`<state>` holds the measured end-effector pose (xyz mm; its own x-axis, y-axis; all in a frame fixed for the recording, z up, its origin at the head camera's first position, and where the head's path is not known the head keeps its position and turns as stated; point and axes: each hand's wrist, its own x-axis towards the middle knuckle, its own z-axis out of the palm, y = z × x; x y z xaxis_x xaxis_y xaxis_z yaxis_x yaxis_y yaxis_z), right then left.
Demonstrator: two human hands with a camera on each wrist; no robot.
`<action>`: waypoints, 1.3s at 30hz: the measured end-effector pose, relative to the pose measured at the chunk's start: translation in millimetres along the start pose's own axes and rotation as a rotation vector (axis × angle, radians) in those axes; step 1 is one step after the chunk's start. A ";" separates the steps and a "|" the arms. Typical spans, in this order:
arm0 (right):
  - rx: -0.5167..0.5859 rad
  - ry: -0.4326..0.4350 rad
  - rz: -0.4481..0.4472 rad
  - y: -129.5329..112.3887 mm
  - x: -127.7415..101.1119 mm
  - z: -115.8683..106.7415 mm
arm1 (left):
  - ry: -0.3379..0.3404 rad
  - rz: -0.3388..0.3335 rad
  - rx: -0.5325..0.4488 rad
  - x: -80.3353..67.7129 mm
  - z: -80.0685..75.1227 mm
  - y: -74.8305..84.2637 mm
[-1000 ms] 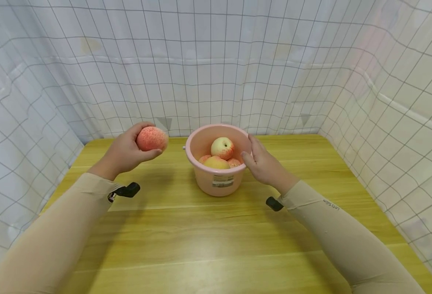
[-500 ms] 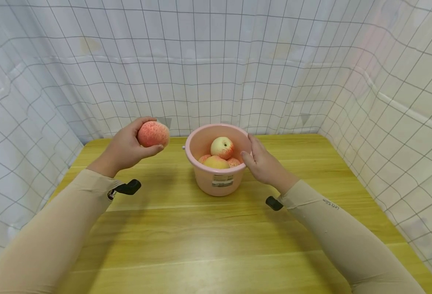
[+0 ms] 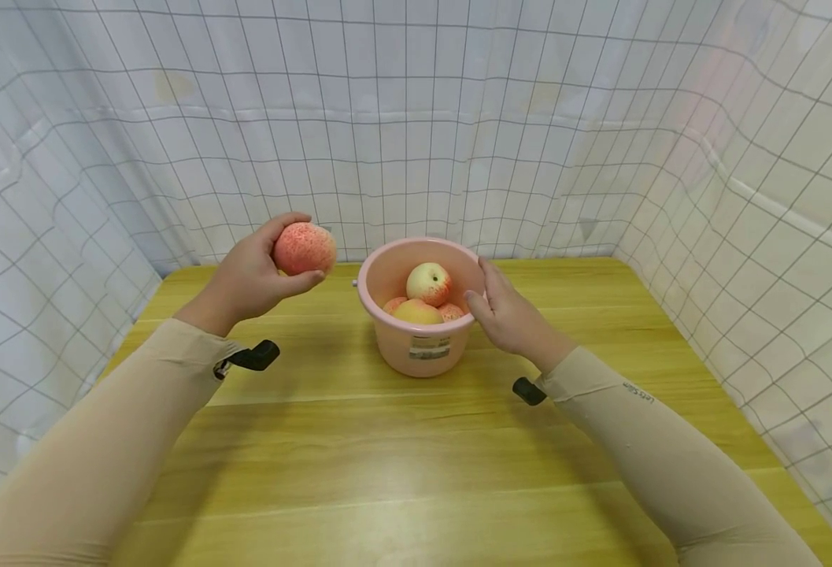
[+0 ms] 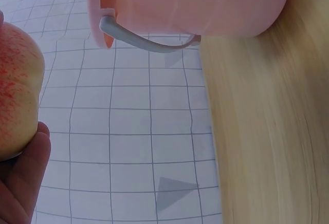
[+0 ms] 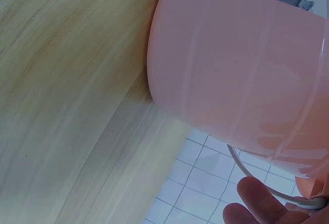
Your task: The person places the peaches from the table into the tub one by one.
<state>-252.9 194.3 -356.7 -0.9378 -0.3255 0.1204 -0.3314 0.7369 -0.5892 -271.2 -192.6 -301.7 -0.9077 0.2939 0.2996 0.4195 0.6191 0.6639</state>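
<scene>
My left hand (image 3: pixel 249 272) grips a red-and-cream peach (image 3: pixel 305 249), held up in the air to the left of a pink bucket (image 3: pixel 416 354). In the left wrist view part of the peach (image 4: pixel 18 88) shows at the left edge, apart from the bucket. My right hand (image 3: pixel 515 319) holds the bucket's right rim, thumb over the inner side and fingers outside. Inside the bucket lie several fruits: a pale peach with a red blush (image 3: pixel 428 283) on top, a yellow one (image 3: pixel 418 313) in front, and reddish ones partly hidden below.
The bucket stands on a wooden table (image 3: pixel 387 449) near its back edge. A grey handle (image 4: pixel 149 43) hangs down behind the bucket. White grid-patterned curtains (image 3: pixel 416 142) enclose the back and both sides. A dark wrist-camera mount (image 3: pixel 256 356) juts from the left sleeve.
My left hand has risen a little and moved slightly right toward the bucket with the peach. The right hand and the bucket have stayed in place.
</scene>
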 end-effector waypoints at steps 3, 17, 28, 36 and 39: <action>0.000 0.000 -0.001 0.1 0.2 -0.1 | -0.001 0.008 -0.008 0.8 0.6 4.7; -0.002 -0.008 0.003 -0.2 0.6 -0.6 | -0.015 0.064 -0.012 13.7 12.0 16.2; 0.012 -0.011 0.004 -2.0 -0.1 -1.3 | -0.051 0.099 -0.066 24.0 24.8 28.4; 0.017 -0.013 0.003 -1.9 -0.1 -0.9 | -0.075 0.122 -0.105 28.6 33.5 38.0; 0.019 -0.011 0.006 -2.1 -0.7 -1.1 | -0.087 0.123 -0.118 29.7 36.7 41.6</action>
<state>-251.7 193.6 -354.7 -0.9387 -0.3275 0.1076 -0.3232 0.7274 -0.6053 -280.3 -131.4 -290.3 -0.8434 0.4267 0.3266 0.5185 0.4864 0.7033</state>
